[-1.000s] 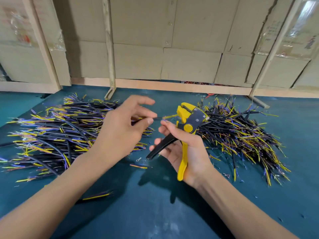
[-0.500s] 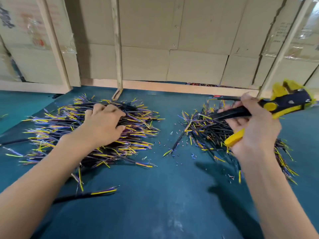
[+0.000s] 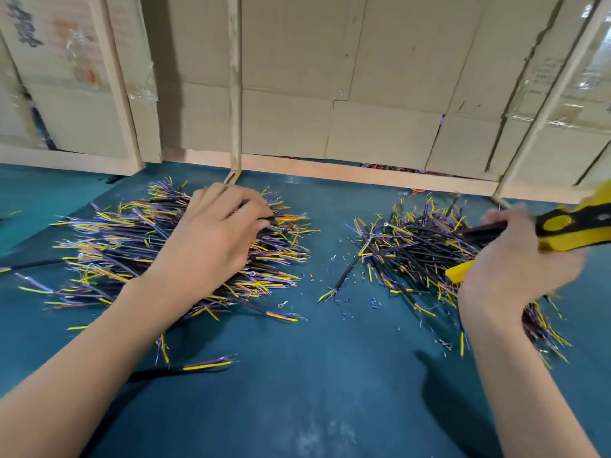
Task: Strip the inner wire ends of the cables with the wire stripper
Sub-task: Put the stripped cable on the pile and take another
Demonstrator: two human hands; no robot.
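Note:
Short black cables with yellow, purple and blue inner wires lie in two heaps on the teal table [image 3: 314, 391]. My left hand [image 3: 211, 246] rests on the left heap [image 3: 115, 246], its fingertips curled down and pinching a black cable near the heap's far right side. Over the right heap [image 3: 413, 252], my right hand [image 3: 509, 266] grips the handles of the yellow and black wire stripper [image 3: 568, 226]. The stripper's head points right and is partly cut off by the frame edge. No cable shows in its jaws.
A single cable [image 3: 198, 366] lies apart near the front left, another [image 3: 344, 276] between the heaps. Small bits of stripped insulation [image 3: 340, 302] are scattered between the heaps. A cardboard wall [image 3: 297, 94] with wooden slats and a wooden ledge [image 3: 330, 173] closes the table's far side.
A second ago both hands met at the middle with a cable at the stripper. They have parted: the left went onto the left heap, the right swung the stripper out to the right.

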